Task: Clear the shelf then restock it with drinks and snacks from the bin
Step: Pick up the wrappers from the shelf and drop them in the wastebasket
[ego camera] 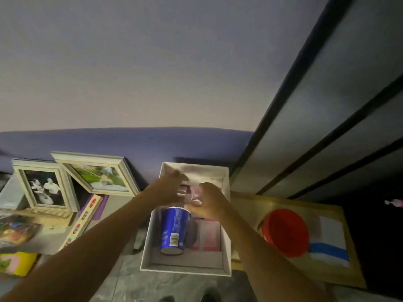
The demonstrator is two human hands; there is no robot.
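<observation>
I have both hands down in the bin (226, 253), at 12 o'clock of the blue cup (174, 232), which lies on its side. My left hand (172, 188) curls its fingers round a pink pack (195, 191) at the bin's far end. My right hand (210, 201) is curled just at 3 o'clock of the pack, but it is too blurred to tell whether it grips. I would lift the pack straight up, clear of the cup, then carry it to the shelf (327, 127) at 2 o'clock.

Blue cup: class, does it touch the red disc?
Apart. The head view shows the blue cup lying inside the white bin; the red disc sits outside, past the bin's wall.
</observation>
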